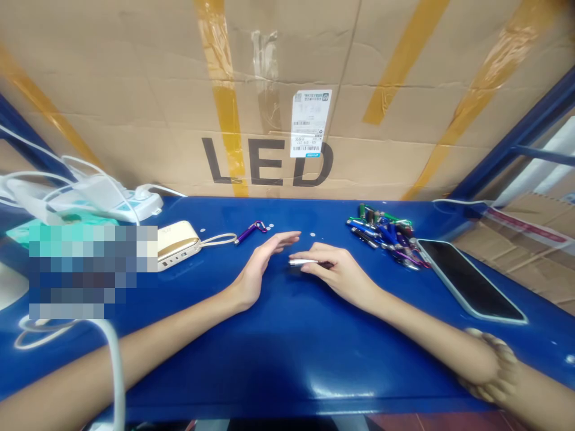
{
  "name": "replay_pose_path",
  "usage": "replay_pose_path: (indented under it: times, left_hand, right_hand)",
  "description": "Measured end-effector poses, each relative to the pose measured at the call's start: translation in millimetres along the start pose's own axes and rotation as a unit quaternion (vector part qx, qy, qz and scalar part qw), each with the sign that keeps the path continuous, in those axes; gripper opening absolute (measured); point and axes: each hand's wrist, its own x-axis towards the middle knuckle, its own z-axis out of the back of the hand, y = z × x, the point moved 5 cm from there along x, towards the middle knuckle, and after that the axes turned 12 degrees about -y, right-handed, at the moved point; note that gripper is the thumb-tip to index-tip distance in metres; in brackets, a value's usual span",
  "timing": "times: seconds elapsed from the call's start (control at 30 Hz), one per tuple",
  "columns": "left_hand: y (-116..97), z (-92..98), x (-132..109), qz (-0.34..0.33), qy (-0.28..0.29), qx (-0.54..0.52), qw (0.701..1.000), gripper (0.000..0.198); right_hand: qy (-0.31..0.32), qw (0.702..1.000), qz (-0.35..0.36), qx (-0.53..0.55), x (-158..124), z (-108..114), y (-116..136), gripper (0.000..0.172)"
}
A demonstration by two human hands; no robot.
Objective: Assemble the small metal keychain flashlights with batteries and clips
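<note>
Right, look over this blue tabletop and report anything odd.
At lower right, a hand clasps the person's right forearm; it looks like someone else's, since the left hand and right hand are both forward. Small white discs also lie scattered.

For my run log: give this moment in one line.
left hand: open, empty | right hand: holds silver pen | near: pen pile

I'm pinching a slim silver penlight (302,261) under my right fingers (327,258), its shiny tip pointing left and lying almost level over the blue tabletop (287,359). My left hand (263,269) is staying open beside it, holding nothing. Just past that hand, a purple penlight (249,232) with a red loop is lying at a slant. Off to the right, a heap of multicoloured pens (381,236) is lying tangled together.
</note>
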Motion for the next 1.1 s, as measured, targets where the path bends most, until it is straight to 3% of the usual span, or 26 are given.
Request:
replay_pose_path:
  times: [0.4, 0.73, 1.1]
  left_hand:
    - [-3.1, -1.4, -0.1, 0.002, 0.001, 0.018, 1.000, 0.046]
    - [-2.0, 0.5, -0.3, 0.000, -0.005, 0.013, 1.000, 0.048]
    - [-1.6, -0.6, 1.0, 0.000, -0.003, 0.007, 1.000, 0.046]
  right_hand:
    - [-0.009, 1.000, -0.016, -0.001, -1.0, -0.8, 0.7, 0.014]
    - [0.021, 1.000, 0.006, 0.004, -1.0, -2.6, 2.5, 0.023]
    - [0.015, 1.000, 0.001, 0.019, -2.0, -4.6, 0.7, 0.020]
